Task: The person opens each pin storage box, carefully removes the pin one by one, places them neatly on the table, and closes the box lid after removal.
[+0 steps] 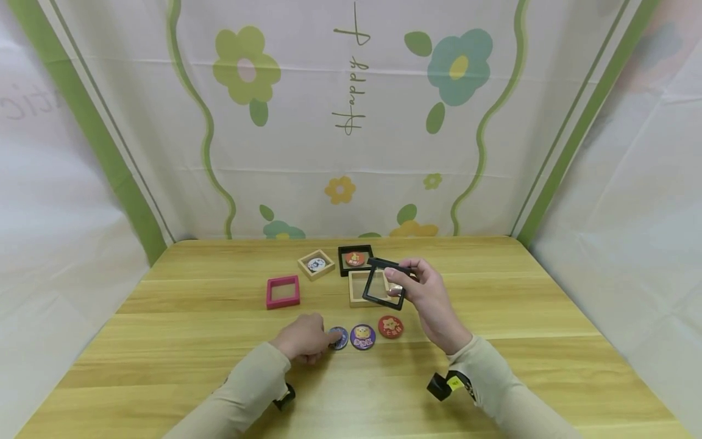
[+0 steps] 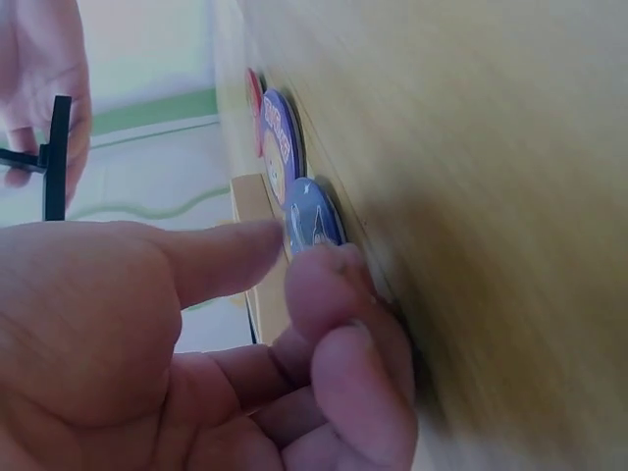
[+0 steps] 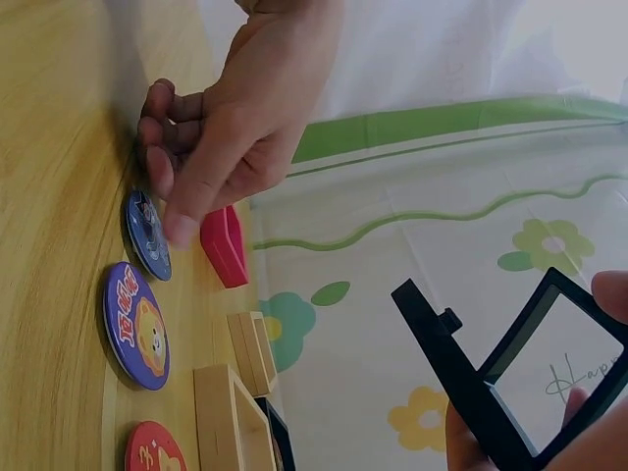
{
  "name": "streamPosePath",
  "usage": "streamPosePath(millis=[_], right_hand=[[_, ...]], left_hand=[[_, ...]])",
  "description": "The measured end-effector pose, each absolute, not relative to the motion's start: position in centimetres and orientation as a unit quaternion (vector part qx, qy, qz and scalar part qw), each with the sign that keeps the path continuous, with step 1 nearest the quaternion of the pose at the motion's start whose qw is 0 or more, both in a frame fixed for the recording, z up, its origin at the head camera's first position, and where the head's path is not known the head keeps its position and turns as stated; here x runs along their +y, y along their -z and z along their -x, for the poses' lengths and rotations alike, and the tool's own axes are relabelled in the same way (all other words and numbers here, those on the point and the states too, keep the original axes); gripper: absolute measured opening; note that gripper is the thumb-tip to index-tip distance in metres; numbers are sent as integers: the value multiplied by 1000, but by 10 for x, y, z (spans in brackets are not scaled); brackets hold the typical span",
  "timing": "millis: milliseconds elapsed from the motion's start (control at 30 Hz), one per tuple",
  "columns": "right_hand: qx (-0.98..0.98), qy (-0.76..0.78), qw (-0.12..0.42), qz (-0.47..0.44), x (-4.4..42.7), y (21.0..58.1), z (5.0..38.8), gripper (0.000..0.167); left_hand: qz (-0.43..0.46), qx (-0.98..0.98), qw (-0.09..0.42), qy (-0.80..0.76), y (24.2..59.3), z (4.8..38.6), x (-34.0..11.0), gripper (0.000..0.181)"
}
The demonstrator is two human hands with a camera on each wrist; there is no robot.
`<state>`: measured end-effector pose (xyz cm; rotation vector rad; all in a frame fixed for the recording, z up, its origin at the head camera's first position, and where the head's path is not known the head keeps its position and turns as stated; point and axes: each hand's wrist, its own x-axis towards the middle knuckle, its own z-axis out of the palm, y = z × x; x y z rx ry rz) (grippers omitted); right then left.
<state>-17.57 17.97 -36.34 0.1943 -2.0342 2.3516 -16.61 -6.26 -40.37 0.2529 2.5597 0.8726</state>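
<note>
My left hand (image 1: pixel 307 336) is at a round blue badge (image 1: pixel 339 338) that lies flat on the table. Its thumb and forefinger tips are at the badge's edge with a gap between them, the other fingers loosely bent. A purple badge (image 1: pixel 362 336) with a yellow animal and a red badge (image 1: pixel 390 327) with a star lie in a row to its right. Above the table, my right hand (image 1: pixel 430 299) holds a black square display frame (image 3: pixel 461 378) with a clear pane, tilted, thumb on one side. It partly covers a light wooden frame (image 1: pixel 358 294) behind it.
A pink frame (image 1: pixel 283 303) lies at the left. Farther back are a small wooden frame (image 1: pixel 307 270) around a white badge (image 1: pixel 316 264) and a black frame (image 1: pixel 344 270) around a red-orange badge (image 1: pixel 355 259). A printed cloth (image 1: pixel 307 140) hangs behind the wooden table (image 1: pixel 192 317).
</note>
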Motion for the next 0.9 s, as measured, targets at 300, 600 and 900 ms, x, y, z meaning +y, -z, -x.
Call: streamPosePath(millis=[300, 600, 900], right_hand=[[-650, -757, 22, -60, 181, 366, 178, 39], [-654, -755, 18, -49, 182, 364, 180, 40], [-647, -760, 21, -49, 190, 366, 187, 35]], left_hand=[[-81, 903, 158, -390, 399, 166, -84, 49], [-69, 877, 116, -462, 402, 160, -90, 40], [-50, 887, 139, -438, 406, 158, -96, 39]])
